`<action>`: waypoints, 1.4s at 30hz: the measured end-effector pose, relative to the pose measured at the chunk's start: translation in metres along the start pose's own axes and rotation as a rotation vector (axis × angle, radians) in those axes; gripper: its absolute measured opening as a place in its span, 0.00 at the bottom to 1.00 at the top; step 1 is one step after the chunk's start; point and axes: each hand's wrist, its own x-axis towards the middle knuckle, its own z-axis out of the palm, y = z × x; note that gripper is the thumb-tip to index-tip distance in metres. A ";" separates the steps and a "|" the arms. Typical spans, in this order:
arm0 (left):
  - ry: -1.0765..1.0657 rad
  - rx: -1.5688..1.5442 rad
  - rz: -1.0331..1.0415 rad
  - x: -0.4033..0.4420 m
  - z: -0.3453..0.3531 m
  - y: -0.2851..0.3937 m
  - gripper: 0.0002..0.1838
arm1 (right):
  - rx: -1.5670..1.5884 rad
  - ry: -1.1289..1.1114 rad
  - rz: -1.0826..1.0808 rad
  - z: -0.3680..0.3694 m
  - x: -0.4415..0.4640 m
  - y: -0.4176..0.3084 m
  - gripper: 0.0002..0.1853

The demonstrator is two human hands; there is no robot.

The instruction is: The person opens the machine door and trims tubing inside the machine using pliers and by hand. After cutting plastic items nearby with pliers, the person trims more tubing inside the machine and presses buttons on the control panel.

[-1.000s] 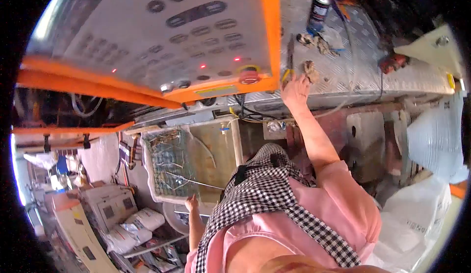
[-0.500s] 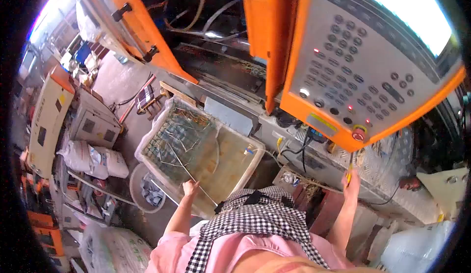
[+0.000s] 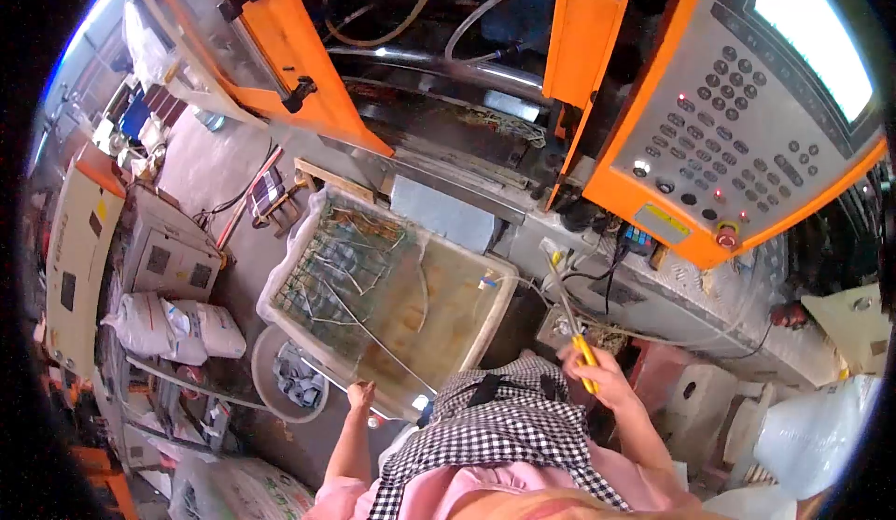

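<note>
Tool with yellow handle, right of the basin, gripped in the right hand's curled fingers; probably stiff, sturdy and fairly light, best held on the handle, clear of the metal end. Left hand, by the basin's near-left edge: finger closure cannot be told.

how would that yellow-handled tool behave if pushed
The yellow-handled tool is probably stiff: it juts straight out from the right hand without sagging. Its slim, elongated shape suggests sliding or pivoting more than rolling.
</note>
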 end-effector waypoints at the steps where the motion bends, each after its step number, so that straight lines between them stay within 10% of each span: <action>1: -0.014 -0.103 -0.103 0.006 0.006 0.004 0.14 | -0.030 0.006 0.012 0.006 0.022 0.003 0.08; 10: -0.060 -0.150 0.001 -0.011 -0.003 -0.025 0.18 | -0.141 -0.031 -0.246 0.081 0.207 -0.024 0.21; 22: -0.047 -0.236 -0.505 -0.094 -0.028 -0.018 0.18 | -0.528 0.196 -1.010 0.114 0.441 -0.148 0.08; 42: -0.014 -0.383 -0.592 -0.079 -0.049 0.129 0.16 | 0.607 -0.374 -0.642 0.149 0.510 -0.313 0.18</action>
